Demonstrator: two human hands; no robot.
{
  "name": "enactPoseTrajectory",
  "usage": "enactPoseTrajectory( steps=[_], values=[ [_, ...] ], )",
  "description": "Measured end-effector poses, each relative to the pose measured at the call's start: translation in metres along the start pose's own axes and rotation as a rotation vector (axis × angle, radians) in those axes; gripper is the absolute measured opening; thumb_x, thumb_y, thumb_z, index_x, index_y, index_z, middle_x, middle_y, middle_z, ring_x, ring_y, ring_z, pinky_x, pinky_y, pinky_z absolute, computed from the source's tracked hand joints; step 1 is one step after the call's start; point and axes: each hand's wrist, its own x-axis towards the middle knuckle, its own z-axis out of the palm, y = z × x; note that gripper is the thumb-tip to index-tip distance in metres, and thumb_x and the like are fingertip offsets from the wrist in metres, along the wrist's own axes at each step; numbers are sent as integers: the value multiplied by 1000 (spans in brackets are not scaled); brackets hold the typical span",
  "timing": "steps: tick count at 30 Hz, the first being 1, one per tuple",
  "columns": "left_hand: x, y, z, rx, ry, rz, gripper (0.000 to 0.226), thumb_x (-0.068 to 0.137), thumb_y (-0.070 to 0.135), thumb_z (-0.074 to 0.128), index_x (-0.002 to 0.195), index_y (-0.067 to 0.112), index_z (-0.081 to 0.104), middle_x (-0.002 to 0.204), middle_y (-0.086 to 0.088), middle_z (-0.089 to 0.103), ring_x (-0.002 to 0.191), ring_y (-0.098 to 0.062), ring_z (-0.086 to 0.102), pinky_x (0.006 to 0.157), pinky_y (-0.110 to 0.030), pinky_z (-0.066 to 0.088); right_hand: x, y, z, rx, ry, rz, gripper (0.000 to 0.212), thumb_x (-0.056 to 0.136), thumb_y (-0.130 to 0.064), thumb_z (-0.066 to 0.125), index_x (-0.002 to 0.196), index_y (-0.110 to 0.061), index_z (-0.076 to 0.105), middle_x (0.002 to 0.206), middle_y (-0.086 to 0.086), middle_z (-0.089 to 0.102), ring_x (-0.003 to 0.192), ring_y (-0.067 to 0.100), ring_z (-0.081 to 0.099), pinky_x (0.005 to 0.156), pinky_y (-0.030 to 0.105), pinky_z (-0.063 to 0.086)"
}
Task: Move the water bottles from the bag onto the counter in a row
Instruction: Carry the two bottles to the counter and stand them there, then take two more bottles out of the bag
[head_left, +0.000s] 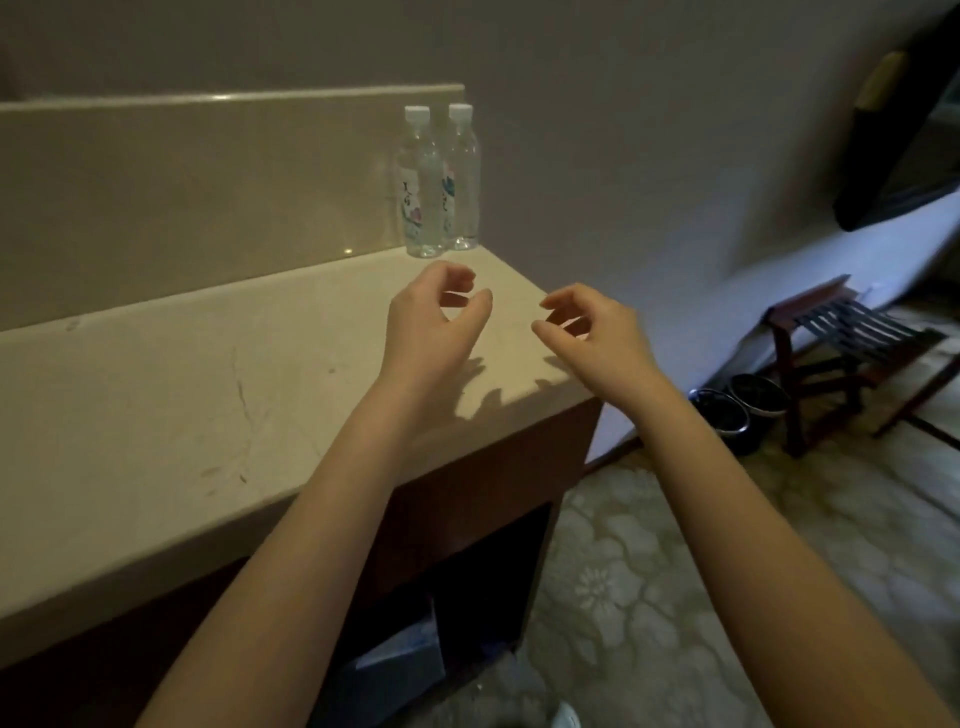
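Operator: Wall (623, 130) takes up the top of my feed, plain and dim. Under it the pale stone tabletop (156, 415) runs in from the left and ends at a corner right of centre. Flowered carpet (649, 571) covers the floor to the right of it.

Desk: Anything along the back of the tabletop?

Operator: A low backsplash (182, 182) in the same stone. On the floor by the far wall I see a dark slatted rack (841, 343), with two round black bins (748, 410) just beside it.

Desk: And the hands?

Operator: Both reach forward on bare forearms over the tabletop's right end. The left hand (436, 322) hovers above the stone, fingers loosely curled toward the thumb, gripping nothing. The right hand (592, 327) is near it, over the corner edge, curled the same loose way and also empty. The two are apart.

Desk: Where are the bottles?

Operator: Two stand upright at the tabletop's rear right corner, against the backsplash's end. The near bottle (420, 208) and the far bottle (464, 197) are clear with white caps and printed labels, side by side, touching or nearly so. Both are beyond my fingertips.

Desk: The bag?

Operator: There is a blue-grey thing (400, 660) in the dark opening under the tabletop. I can't tell what it is.
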Motion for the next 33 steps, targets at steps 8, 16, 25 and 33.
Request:
enactPoseTrajectory(
  steps=[8, 16, 25, 33],
  values=[
    [-84, 46, 97, -131, -189, 143, 17, 90, 18, 58, 105, 12, 62, 98, 6, 62, 86, -2, 57, 68, -9, 45, -95, 78, -89, -46, 141, 206, 24, 88, -30, 64, 109, -19, 63, 97, -4, 64, 82, 10, 60, 70, 17, 46],
    [-172, 94, 272, -74, -508, 12, 20, 88, 18, 60, 107, 11, 63, 105, 0, 64, 90, -9, 57, 63, 0, 38, -207, 200, -209, -59, 179, 425, 23, 86, -30, 66, 105, -18, 66, 97, -4, 66, 89, 10, 60, 83, 26, 49],
    [-260, 179, 456, -32, -780, -6, 26, 89, 20, 60, 113, 11, 62, 103, 4, 59, 94, -11, 56, 80, -25, 46, -304, 339, -345, -39, 281, 683, 18, 87, -25, 65, 102, -15, 66, 93, -2, 63, 85, 9, 56, 76, 12, 47],
    [-276, 203, 617, -29, -933, -29, 28, 90, 23, 59, 115, 12, 60, 107, 2, 60, 95, -11, 56, 80, -23, 45, -304, 466, -427, -33, 294, 846, 22, 88, -30, 63, 106, -19, 64, 93, -2, 61, 88, 14, 59, 83, 31, 51]
  ],
)
